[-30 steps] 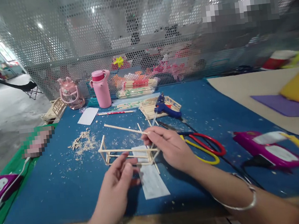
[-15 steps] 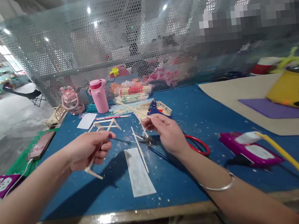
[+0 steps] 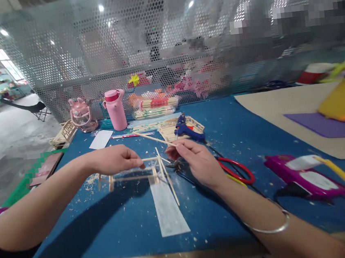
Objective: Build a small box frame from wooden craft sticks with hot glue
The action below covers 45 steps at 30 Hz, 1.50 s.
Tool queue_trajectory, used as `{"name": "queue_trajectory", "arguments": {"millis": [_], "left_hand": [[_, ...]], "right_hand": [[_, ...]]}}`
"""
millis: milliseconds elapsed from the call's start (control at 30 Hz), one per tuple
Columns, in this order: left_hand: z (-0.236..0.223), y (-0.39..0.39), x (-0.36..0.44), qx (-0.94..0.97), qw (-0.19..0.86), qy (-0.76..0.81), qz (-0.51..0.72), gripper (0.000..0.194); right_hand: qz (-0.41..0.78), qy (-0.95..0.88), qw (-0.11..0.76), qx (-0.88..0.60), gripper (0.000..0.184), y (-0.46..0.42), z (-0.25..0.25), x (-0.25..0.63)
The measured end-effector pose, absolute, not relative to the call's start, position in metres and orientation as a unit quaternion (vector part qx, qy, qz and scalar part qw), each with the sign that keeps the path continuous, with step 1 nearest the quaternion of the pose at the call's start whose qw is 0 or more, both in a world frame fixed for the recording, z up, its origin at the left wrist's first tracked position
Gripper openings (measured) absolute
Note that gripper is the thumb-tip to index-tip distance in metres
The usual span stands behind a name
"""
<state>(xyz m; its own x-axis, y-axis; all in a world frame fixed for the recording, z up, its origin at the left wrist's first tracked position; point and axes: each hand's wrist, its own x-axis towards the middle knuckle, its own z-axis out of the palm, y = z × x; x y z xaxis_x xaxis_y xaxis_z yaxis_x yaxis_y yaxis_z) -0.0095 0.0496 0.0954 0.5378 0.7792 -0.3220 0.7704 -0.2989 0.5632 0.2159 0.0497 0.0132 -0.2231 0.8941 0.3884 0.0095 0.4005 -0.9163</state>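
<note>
Your left hand (image 3: 118, 158) pinches wooden frame (image 3: 134, 177); right hand (image 3: 197, 159) grips loose stick (image 3: 151, 138). Paper strip (image 3: 171, 217) lies toward front edge of desk (image 3: 230, 127).

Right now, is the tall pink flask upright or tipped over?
Upright: the flask stands on the blue table, its red top uppermost.

the left forearm (image 3: 52, 193) slants in from eight o'clock toward two, bare, its hand (image 3: 117, 159) turned toward three with the fingertips (image 3: 137, 162) pinched together. the right forearm (image 3: 250, 207) reaches in from four o'clock, its hand (image 3: 200, 161) pointing toward ten in a pinch.
</note>
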Motion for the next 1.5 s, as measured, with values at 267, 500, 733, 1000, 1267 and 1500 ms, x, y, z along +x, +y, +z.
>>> {"name": "queue_trajectory", "arguments": {"millis": [267,500,733,1000,1267,1500], "left_hand": [[0.082,0.064,-0.006,0.83,0.316,0.458,0.01,0.033],[0.086,0.059,-0.001,0.819,0.322,0.474,-0.002,0.036],[0.068,0.049,0.009,0.839,0.29,0.456,0.064,0.042],[0.072,0.032,-0.021,0.795,0.264,0.479,0.263,0.032],[0.022,0.019,-0.068,0.611,0.26,0.544,0.513,0.03],[0.02,-0.01,-0.062,0.553,0.515,0.53,0.385,0.051]], "right_hand": [[0.444,-0.64,0.511,-0.364,0.035,0.045,0.011,0.208],[0.435,-0.676,0.482,-0.349,0.034,0.045,0.011,0.206],[0.353,-0.765,0.431,-0.323,0.03,0.045,0.011,0.208],[0.31,-0.804,0.408,-0.303,0.03,0.042,0.016,0.208],[0.26,-0.826,0.378,-0.328,0.026,0.036,0.025,0.208],[0.196,-0.858,0.335,-0.335,0.024,0.03,0.036,0.206]]}}
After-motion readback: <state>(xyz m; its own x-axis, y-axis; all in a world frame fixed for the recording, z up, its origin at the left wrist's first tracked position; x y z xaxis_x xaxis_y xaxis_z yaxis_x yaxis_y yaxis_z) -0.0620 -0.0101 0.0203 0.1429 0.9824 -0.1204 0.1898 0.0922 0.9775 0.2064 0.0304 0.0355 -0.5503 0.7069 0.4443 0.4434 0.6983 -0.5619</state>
